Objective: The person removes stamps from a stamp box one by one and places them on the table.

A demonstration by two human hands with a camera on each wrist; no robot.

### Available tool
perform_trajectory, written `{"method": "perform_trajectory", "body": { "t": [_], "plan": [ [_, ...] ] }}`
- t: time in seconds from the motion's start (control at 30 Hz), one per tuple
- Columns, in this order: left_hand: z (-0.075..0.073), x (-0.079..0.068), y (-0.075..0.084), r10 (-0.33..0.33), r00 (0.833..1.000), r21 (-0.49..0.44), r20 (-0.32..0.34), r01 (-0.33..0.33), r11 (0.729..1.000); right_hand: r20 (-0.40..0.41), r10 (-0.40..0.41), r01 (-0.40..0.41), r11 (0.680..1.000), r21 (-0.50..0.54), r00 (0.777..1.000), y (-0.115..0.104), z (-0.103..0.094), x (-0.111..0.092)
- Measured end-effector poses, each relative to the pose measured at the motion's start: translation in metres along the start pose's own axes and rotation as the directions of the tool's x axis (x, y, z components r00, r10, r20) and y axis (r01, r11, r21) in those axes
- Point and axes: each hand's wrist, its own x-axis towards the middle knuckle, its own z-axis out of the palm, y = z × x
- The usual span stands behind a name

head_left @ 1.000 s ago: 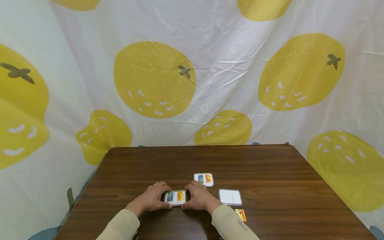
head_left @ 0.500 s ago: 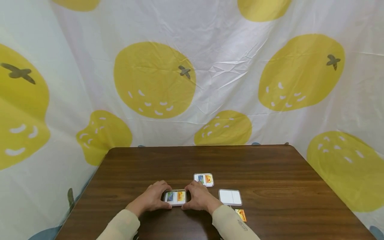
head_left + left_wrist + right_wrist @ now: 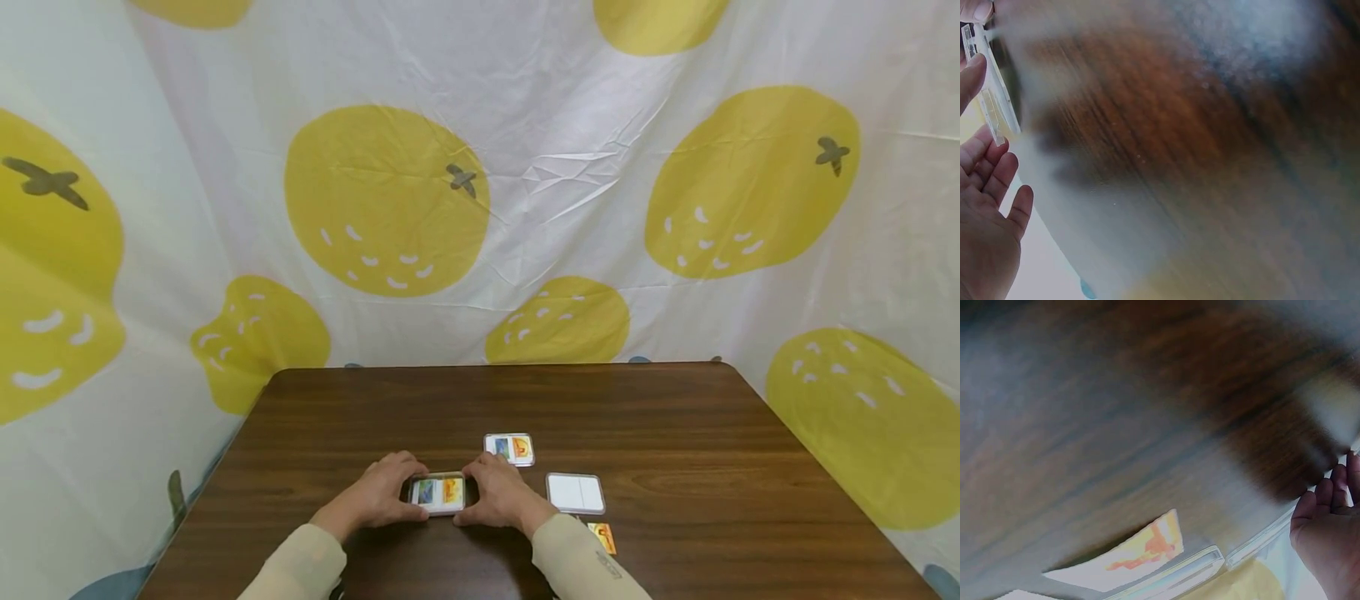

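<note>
A clear-edged rectangular frame (image 3: 438,493) bearing a blue-green picture and an orange one sits between both hands, low over the table. My left hand (image 3: 381,493) pinches its left end, thumb at the near edge and fingers at the far edge. The right hand (image 3: 501,493) grips the opposite end the same way. From the left wrist, the frame (image 3: 1000,81) appears edge-on as a transparent layer beside a white one, with the left thumb (image 3: 971,81) against it. In the right wrist view the right hand (image 3: 1329,540) shows at the edge, its held part mostly cut off.
Behind the right hand lies a similar frame (image 3: 510,448) with two pictures. A white-faced frame (image 3: 575,492) lies to the right. An orange printed card (image 3: 602,537), partly behind the right sleeve, looks curved in the right wrist view. The brown table (image 3: 675,433) ends at a fruit-print cloth (image 3: 555,208).
The far edge of the held frame has risen very slightly. Both hands keep their hold in almost the same place; the other frames and the card stay put.
</note>
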Motion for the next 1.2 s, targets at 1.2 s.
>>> {"method": "perform_trajectory", "body": {
  "t": [1.2],
  "plan": [
    [-0.029,-0.019,-0.013,-0.007,0.995,0.072,-0.098,0.015,0.997,-0.028,-0.038,0.037,0.999,-0.029,0.999,-0.001,0.001,-0.004]
  ]
}}
